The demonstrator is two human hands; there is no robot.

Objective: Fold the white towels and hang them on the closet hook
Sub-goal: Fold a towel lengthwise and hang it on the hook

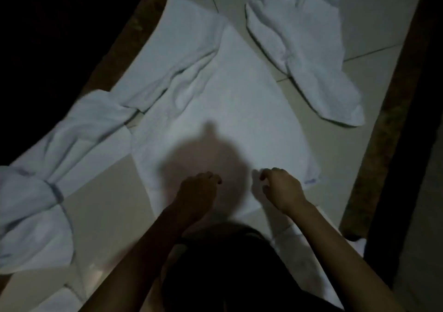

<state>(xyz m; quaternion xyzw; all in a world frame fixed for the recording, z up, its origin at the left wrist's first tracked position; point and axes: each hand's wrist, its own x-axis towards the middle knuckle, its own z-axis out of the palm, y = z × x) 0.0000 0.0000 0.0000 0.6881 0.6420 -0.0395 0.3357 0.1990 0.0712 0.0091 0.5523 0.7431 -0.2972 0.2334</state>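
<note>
Nearest the camera, both hands are working the near edge of a flat white towel (230,110) that is lying spread on the tiled floor (103,206). The left hand (197,190) is curling its fingers down at the towel's near edge, but it is sitting in shadow, so I cannot tell whether it is actually gripping cloth. The right hand (281,189) is pinching a small raised bit of the same edge, close to the near right corner. Further out on the left, a bunched towel (48,167) is trailing along the floor, with another rumpled towel (172,55) overlapping the flat towel's far left side. At the far right, a crumpled towel (304,55) is lying apart. If only one hand is truly holding, lifting the edge is likely to give a skewed fold, and the overlapping rumpled towel could be dragging on the far side. The dim light is hiding the fingertips, the person's dark clothing is covering the nearest part of the floor, and no closet hook is showing.
</note>
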